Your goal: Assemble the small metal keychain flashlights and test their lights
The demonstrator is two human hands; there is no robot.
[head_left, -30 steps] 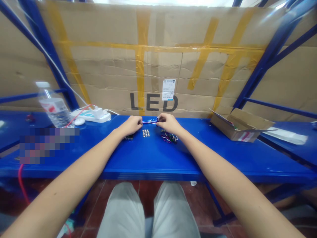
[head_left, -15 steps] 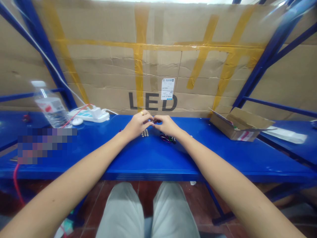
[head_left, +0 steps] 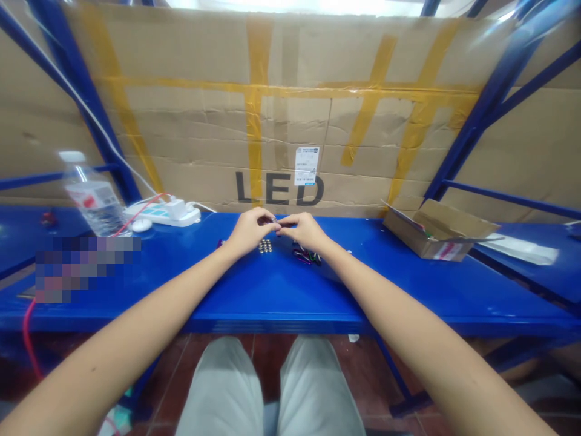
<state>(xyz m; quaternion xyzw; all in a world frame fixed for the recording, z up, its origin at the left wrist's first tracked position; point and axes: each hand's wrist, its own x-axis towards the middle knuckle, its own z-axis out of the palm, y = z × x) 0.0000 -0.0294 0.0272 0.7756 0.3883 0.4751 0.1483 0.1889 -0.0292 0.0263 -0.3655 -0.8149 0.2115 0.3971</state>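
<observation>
My left hand (head_left: 249, 231) and my right hand (head_left: 305, 230) meet above the blue table (head_left: 281, 290), fingertips pinched together. Between them is a small shiny item, too tiny and covered to name. Just below my left fingers, several small round metallic pieces (head_left: 265, 246) lie in tidy rows. Under my right hand sits a little heap of dark, glossy pieces with purple and green tints (head_left: 305, 254); my hand partly covers it. A bit of purple (head_left: 220, 243) shows beside my left wrist.
An open cardboard box (head_left: 436, 233) stands at the right, near a white packet (head_left: 529, 248). At the left are a water bottle (head_left: 95, 197), a white power strip (head_left: 166, 212) and a red cable (head_left: 29, 339). Large cardboard (head_left: 195, 133) walls off the back.
My left fingers have shifted slightly and my right thumb and fingers have drawn closer together around the small item. The view has tilted a little; the pieces on the table stay put.
</observation>
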